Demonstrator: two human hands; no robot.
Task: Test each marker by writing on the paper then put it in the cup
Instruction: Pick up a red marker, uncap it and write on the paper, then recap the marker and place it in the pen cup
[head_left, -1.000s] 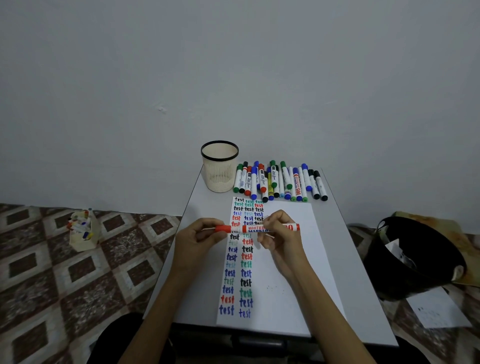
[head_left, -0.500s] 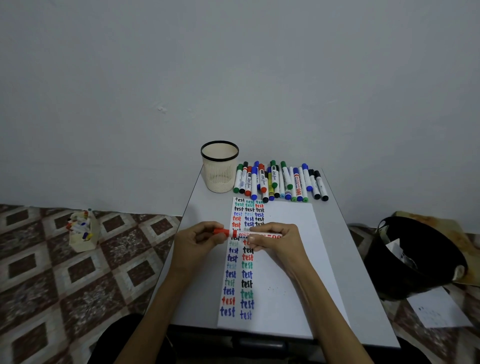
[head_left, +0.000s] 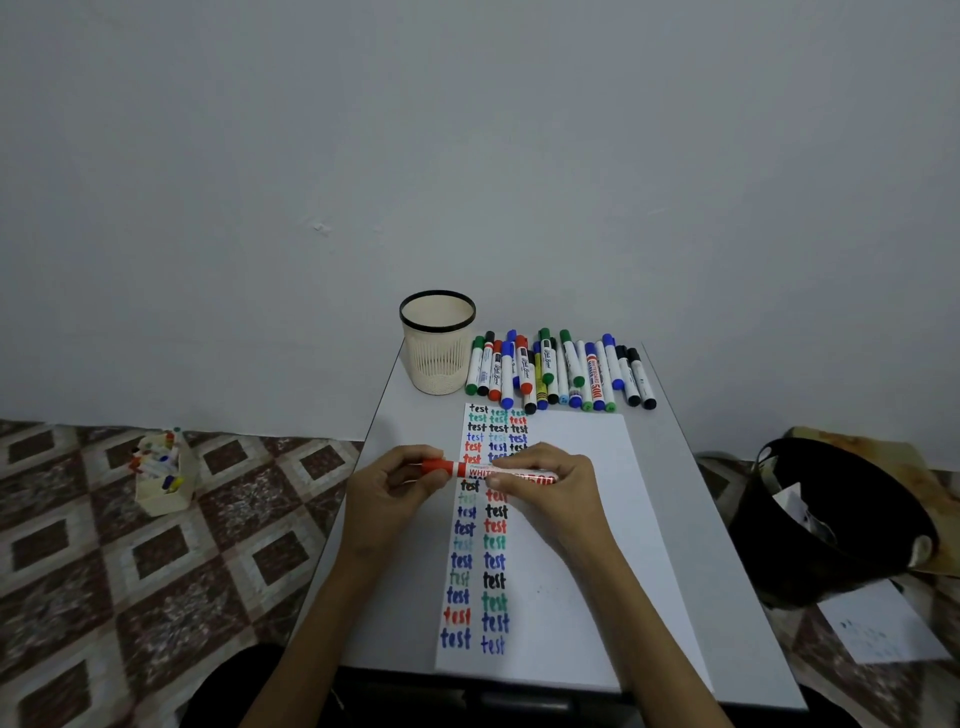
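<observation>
1. Red marker (head_left: 485, 472) lies level across the paper (head_left: 566, 545), long axis running 9 to 3 o'clock, cap end at 9.
2. My left hand (head_left: 387, 493) pinches the cap; my right hand (head_left: 553, 480) wraps the barrel.
3. Cream cup (head_left: 437, 343) stands at 12 o'clock, well apart, nearer my left hand; I judge the cap is being seated.

Grey table (head_left: 727, 597), paper (head_left: 571, 571), cup (head_left: 438, 358), markers (head_left: 561, 371)

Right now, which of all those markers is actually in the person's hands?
The red whiteboard marker, held level over the paper between the left hand and right hand. All the others lie in a row beside the cup.
</observation>
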